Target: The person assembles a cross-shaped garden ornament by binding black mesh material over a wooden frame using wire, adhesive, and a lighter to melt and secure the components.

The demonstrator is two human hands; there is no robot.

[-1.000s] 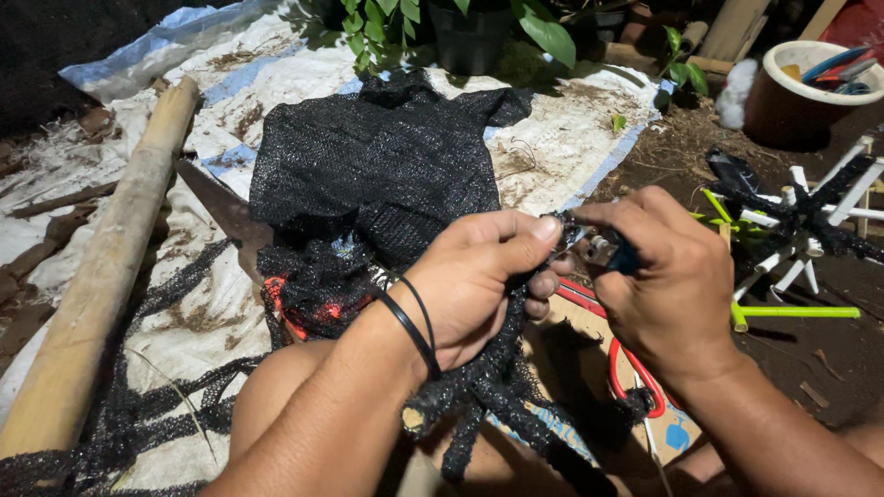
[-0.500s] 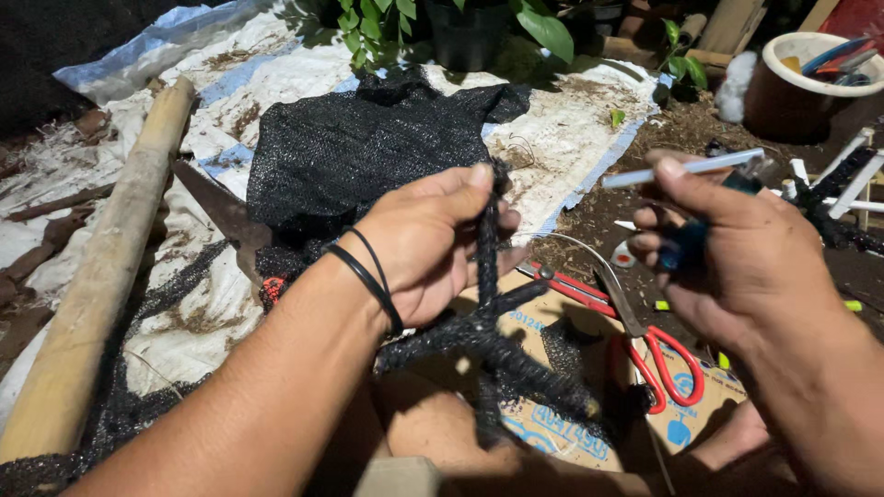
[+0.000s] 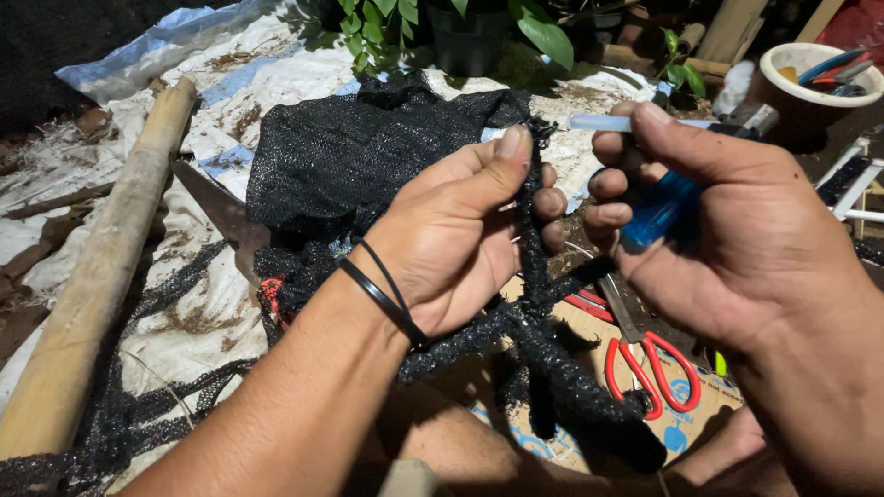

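My left hand (image 3: 460,235) grips a strip of black mesh netting (image 3: 532,304) that hangs from its fingers down to a knotted bundle of strips over my lap. Two black bands circle that wrist. My right hand (image 3: 727,230) is closed on a small blue translucent tool (image 3: 658,210), likely a lighter, with a pale tube (image 3: 603,121) sticking out above its fingers. The two hands are a few centimetres apart, and the blue tool sits beside the top of the strip.
A big sheet of black mesh (image 3: 368,156) lies on a white tarp (image 3: 212,304). Red-handled scissors (image 3: 649,364) rest on cardboard below my hands. A thick bamboo pole (image 3: 101,285) runs along the left. Potted plants (image 3: 479,37) and a bowl of tools (image 3: 815,74) stand at the back.
My hands have separated and risen. The left now holds the mesh strip upright, and the right has lifted the blue tool up to the strip's top end.
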